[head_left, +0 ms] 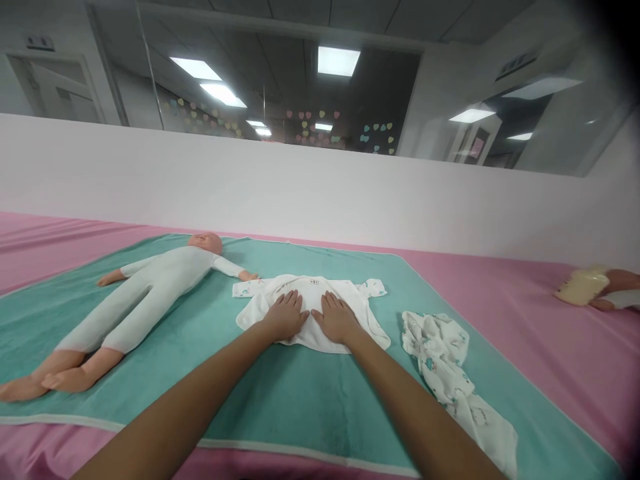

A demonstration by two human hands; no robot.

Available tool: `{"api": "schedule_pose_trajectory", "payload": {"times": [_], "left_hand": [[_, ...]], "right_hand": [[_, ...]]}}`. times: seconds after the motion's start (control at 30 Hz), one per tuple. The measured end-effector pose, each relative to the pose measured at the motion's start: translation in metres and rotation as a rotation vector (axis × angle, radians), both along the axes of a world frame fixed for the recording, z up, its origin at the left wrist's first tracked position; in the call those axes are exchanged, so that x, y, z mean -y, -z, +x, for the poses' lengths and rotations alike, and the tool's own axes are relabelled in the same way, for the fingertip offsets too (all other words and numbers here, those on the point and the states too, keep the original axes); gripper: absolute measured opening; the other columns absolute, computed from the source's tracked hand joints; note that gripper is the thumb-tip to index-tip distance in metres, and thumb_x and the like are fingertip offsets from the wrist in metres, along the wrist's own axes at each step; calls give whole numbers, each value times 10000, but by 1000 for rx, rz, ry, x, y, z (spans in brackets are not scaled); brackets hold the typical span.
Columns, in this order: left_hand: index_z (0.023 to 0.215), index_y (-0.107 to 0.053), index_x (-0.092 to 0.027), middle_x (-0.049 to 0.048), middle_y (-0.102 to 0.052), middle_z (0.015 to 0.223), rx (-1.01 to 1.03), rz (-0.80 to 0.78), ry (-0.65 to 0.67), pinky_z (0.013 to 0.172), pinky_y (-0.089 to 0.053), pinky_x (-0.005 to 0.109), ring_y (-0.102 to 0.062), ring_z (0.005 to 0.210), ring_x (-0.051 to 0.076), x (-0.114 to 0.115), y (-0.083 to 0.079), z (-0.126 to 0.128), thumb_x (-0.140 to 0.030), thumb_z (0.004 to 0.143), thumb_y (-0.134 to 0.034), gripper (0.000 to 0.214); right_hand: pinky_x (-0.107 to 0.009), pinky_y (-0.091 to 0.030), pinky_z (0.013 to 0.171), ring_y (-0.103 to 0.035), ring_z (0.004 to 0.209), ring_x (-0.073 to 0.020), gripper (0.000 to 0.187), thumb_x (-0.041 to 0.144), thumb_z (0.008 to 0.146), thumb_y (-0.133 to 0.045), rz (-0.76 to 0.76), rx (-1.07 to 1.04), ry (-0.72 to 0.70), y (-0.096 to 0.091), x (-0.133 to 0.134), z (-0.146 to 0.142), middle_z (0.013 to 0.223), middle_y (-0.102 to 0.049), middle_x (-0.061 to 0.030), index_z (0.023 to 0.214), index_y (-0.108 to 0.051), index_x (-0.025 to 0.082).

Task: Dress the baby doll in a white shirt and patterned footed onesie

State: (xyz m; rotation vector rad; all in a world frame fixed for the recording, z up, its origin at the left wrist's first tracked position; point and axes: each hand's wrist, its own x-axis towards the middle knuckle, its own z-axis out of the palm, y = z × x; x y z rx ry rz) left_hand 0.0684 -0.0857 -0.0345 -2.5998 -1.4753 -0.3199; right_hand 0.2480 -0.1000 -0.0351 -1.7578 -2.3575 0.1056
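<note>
A small white baby shirt [320, 341] lies spread on a green blanket [300, 407], with its printed sleeves out to both sides and a small label at the neck. My left hand [286, 316] rests flat on the shirt, fingers extended. Beside it my right hand [338, 320] also lies flat on the cloth, and the thumbs nearly meet. To the left a baby doll [160, 277] in a pale bodysuit lies on its back, one hand close to the shirt's left sleeve. A crumpled white printed baby garment [447, 370] lies to the right.
Pink cloth [540, 320] covers the surface around and under the blanket. At the far right lies part of another doll [623, 285] beside a pale yellow object [583, 285]. A white wall [300, 187] with a reflective window above runs along the back.
</note>
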Motion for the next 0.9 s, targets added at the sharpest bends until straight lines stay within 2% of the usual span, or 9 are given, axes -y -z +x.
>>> {"api": "schedule_pose_trajectory", "payload": {"times": [0.13,0.33,0.43,0.57,0.63,0.73,0.8,0.9], "left_hand": [[1331,-342,-98,147,-291,1413,-11,-29,130,1061,-181,432,-217,1319,245,17,1,-16,-429,904,-187,562],[1357,-310,-169,75,-255,1438,51,-116,194,1076,-156,396,-212,1323,201,25,-2,-35,-472,904,-161,565],[1349,-323,-193,66,-261,1438,70,-127,202,1075,-150,400,-213,1322,200,23,0,-34,-463,903,-183,540],[1338,-332,-201,63,-280,1432,94,-153,208,1069,-140,431,-211,1320,218,25,-1,-31,-401,906,-205,493],[1329,-335,-207,64,-336,1402,130,-169,236,1058,-167,430,-272,1289,222,29,-7,-33,-369,895,-256,470],[1258,-412,-224,63,-440,1309,195,-243,316,996,-279,387,-398,1178,238,34,-25,-44,-407,830,-420,466],[1210,-443,-225,65,-477,1244,216,-355,362,922,-351,349,-444,1107,246,36,-38,-54,-477,737,-545,546],[1194,-416,-215,57,-501,1151,228,-503,351,805,-407,310,-493,998,235,37,-52,-66,-531,592,-661,723]], "right_hand": [[-374,-68,1074,-82,1346,-226,753,576,859,-57,-12,10,-30,-2,14,-1,1461,-112,-126,1386,-189,56],[-352,-35,1082,-20,1353,-197,755,590,851,-25,-59,12,-94,-7,32,3,1472,-55,-88,1400,-142,86],[-359,-46,1081,-12,1354,-206,784,612,840,-38,-103,30,-112,-11,26,1,1470,-44,-103,1400,-127,70],[-379,-76,1077,-36,1352,-227,784,590,852,-46,-77,30,-98,-11,1,-15,1462,-70,-143,1388,-152,28],[-389,-83,1076,-61,1350,-228,750,562,866,-51,-32,18,-91,-8,-12,-25,1458,-102,-146,1383,-178,34],[-385,-103,1076,-93,1346,-218,704,534,882,-69,8,7,-132,-5,-22,-36,1452,-148,-137,1376,-217,55],[-377,-109,1079,-99,1346,-209,680,520,889,-77,22,0,-176,-5,-22,-37,1452,-158,-126,1372,-235,69],[-378,-107,1084,-99,1346,-209,660,519,892,-106,10,-10,-227,-8,-11,-36,1457,-142,-114,1380,-223,89]]}}
